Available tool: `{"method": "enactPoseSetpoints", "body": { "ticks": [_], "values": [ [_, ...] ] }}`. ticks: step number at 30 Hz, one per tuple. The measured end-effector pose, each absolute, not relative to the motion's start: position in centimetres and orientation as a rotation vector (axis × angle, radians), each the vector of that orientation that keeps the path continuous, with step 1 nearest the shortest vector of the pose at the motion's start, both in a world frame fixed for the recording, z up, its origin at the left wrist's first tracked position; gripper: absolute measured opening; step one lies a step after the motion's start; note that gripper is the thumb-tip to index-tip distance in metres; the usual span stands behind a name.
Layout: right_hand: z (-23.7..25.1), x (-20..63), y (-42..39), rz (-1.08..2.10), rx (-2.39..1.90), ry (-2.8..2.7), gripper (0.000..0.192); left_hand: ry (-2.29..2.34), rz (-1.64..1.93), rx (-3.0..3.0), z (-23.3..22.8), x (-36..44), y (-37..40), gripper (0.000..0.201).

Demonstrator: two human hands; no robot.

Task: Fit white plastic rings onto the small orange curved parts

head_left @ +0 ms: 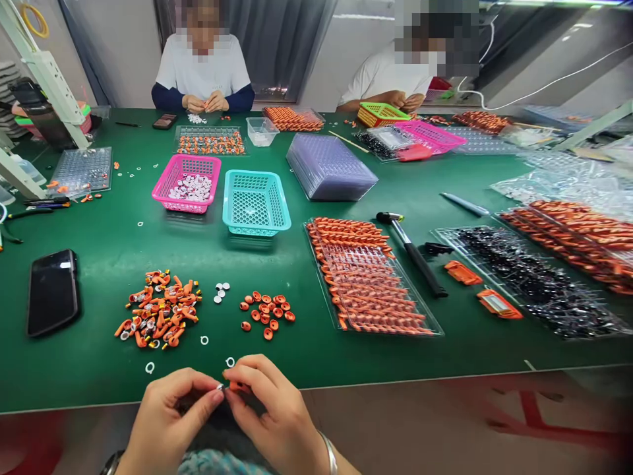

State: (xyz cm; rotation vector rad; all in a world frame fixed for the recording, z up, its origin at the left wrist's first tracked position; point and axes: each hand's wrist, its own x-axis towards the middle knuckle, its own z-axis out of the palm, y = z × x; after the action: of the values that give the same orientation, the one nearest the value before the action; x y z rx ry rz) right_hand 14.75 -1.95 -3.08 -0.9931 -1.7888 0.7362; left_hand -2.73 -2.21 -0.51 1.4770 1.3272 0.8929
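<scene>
Both hands meet at the table's near edge: the left hand (171, 412) pinches a small silvery ring against the orange piece (236, 385) gripped in the right hand (270, 406), so this looks like the fitting step, and seating it will want careful alignment. Beyond lie loose white rings (204, 340), orange caps (267, 310), an assembled pile (159, 309), baskets and trays on the green table (109, 251), where two other people work at the far side.

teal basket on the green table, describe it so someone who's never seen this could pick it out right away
On the green table, look at the middle, just past the small orange heaps near the person's hands. Two plastic mesh baskets sit side by side there; the teal basket is the right one. Unlike the pink basket beside it, which holds small white pieces, it looks bare inside.
</scene>
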Motion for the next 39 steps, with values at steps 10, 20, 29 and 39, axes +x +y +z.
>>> {"method": "enactPoseSetpoints", "body": {
  "ticks": [10,20,29,39],
  "values": [
    [-2.3,14.5,-3.1,0.576,-0.984,-1.770,0.016,1.197,0.976,1.692,0.0,-2.6,-3.4,0.014],
    [-2.1,16.4,-3.0,0.549,-0.652,-1.890,0.015,0.876,0.587,0.823,0.1,-2.5,-2.6,0.028],
    [-2.4,17.3,-3.0,0.549,-0.594,-2.010,0.016,1.032,0.503,1.289,1.9,-2.9,-2.0,0.013],
    [-1.9,17.6,-2.6,0.550,-0.552,-2.097,0.014,1.043,0.478,1.551,2.5,-2.9,-1.9,0.011]
  ]
}}
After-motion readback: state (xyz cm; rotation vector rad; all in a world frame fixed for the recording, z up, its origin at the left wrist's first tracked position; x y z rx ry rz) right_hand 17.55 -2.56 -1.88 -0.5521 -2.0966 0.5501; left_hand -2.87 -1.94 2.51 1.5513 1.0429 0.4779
